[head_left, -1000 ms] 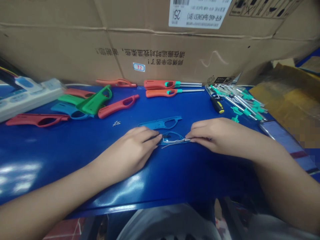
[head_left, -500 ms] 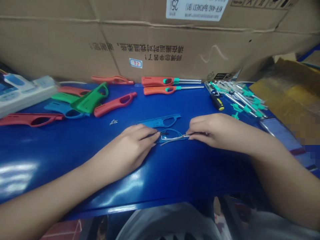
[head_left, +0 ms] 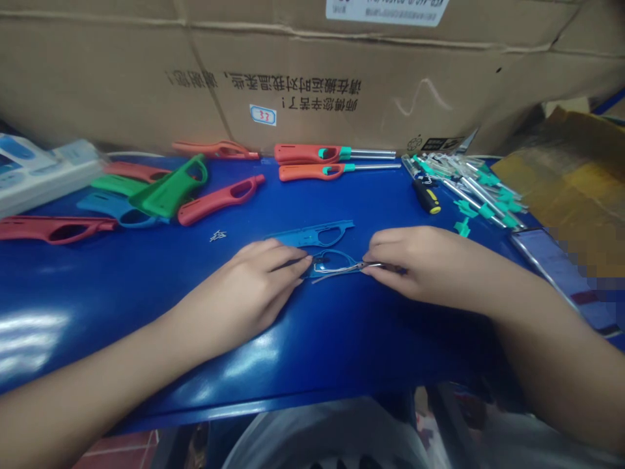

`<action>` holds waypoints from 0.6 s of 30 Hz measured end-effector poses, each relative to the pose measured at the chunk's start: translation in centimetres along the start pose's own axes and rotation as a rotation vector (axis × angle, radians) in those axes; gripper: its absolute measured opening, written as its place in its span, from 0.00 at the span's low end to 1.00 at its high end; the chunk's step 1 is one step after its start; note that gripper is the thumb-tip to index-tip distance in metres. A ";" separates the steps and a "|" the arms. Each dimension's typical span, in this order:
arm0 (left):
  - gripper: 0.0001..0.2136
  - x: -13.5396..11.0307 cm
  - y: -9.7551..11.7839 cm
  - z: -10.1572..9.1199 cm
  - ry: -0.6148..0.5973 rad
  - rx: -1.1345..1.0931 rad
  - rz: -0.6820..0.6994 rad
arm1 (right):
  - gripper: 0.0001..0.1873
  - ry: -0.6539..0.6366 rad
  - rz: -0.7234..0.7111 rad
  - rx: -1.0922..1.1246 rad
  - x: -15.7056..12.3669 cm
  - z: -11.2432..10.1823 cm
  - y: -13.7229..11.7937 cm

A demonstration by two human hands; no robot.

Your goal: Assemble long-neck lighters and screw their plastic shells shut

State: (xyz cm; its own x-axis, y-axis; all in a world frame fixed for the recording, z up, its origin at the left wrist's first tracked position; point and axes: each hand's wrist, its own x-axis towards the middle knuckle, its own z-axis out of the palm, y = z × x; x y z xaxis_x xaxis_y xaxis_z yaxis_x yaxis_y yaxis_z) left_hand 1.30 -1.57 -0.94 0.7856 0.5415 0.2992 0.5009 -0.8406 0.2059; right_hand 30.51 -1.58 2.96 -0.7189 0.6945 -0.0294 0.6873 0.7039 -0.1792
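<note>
My left hand [head_left: 273, 277] is closed, its thumb and fingers pinching a blue lighter shell half [head_left: 336, 252] that lies on the table. The hand covers most of that shell; its trigger loop shows beyond the fingertips. By those fingertips is a small black part [head_left: 320, 260]. Thin pale wires [head_left: 336, 270] run from there towards my right hand [head_left: 398, 260]. Between the right thumb and fingers is a slim metal piece [head_left: 374, 264] with a dark end, its kind unclear. Just behind the left hand lies another blue shell half [head_left: 300, 236].
Red, green and blue lighter shells [head_left: 168, 189] are piled at left, near a white power strip [head_left: 53, 172]. Two red-orange lighters [head_left: 305, 154] lie along the cardboard box [head_left: 293, 65]. Metal tubes with green parts [head_left: 481, 195], a screwdriver [head_left: 426, 197] and a phone [head_left: 561, 277] are at right.
The right fingers have shifted slightly on the metal piece, and more of it shows now. The left hand keeps its grip. The view has tilted a little downward.
</note>
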 end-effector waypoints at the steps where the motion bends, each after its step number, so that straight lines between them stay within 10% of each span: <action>1: 0.15 0.0 0.0 0.0 0.003 -0.010 -0.003 | 0.08 0.024 -0.002 0.036 0.1 0.0 0.1; 18: 0.17 0.2 0.4 0.0 -0.086 -0.113 -0.048 | 0.08 0.107 -0.135 0.048 1.4 2.8 -1.4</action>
State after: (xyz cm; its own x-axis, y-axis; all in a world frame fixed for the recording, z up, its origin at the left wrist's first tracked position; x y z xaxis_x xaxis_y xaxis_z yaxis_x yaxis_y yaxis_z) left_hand 1.65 -1.86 -0.83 0.7924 0.5741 0.2062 0.4987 -0.8043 0.3231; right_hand 28.27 -1.97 0.40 -0.7872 0.6082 0.1024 0.5781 0.7855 -0.2210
